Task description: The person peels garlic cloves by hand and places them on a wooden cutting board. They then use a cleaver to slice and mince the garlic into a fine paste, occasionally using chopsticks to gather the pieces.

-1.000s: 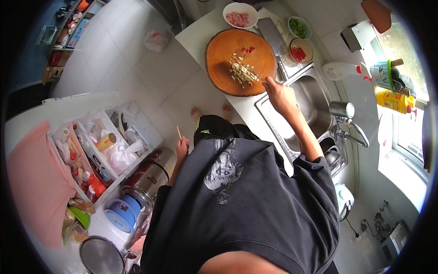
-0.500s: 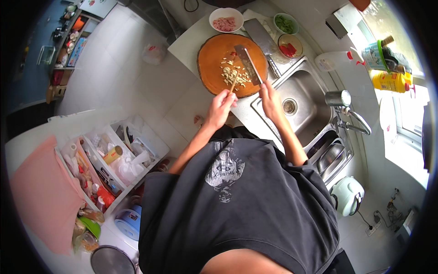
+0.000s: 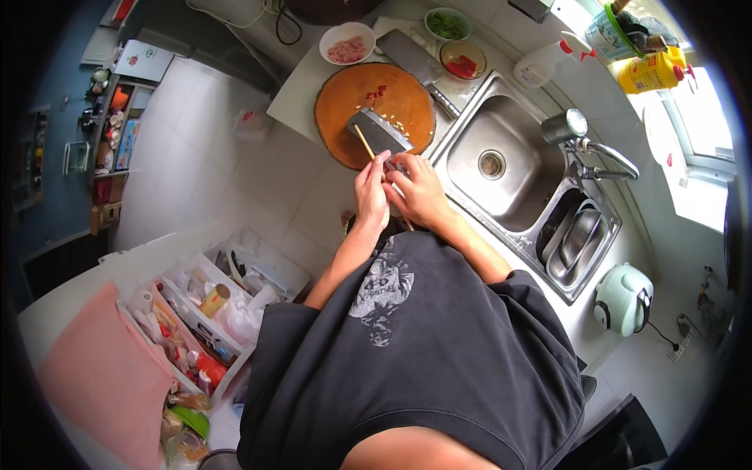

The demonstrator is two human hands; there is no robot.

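Note:
My left hand (image 3: 370, 197) is closed around a pair of thin wooden chopsticks (image 3: 363, 139), whose tips reach over the cleaver blade. Right against it, my right hand (image 3: 421, 190) is closed at the handle end of the cleaver (image 3: 378, 131); the fingers hide most of the handle. The blade lies tilted over the near part of the round wooden chopping board (image 3: 335, 106). Pale chopped bits, like garlic (image 3: 401, 125), show beside the blade, and whatever is under it is hidden. Small red pieces (image 3: 377, 92) lie toward the far side of the board.
Behind the board stand bowls of sliced pink meat (image 3: 347, 52), green leaves (image 3: 448, 24) and red pieces (image 3: 462, 63). A second cleaver (image 3: 411, 56) lies beside the board. To the right is a steel sink (image 3: 489, 133) with a tap (image 3: 611, 160). An open drawer (image 3: 184, 294) is at left.
Both hands have come together at the board's near edge. The cleaver has swung left and lower, covering where the pale heap was. My view has shifted, moving the board left.

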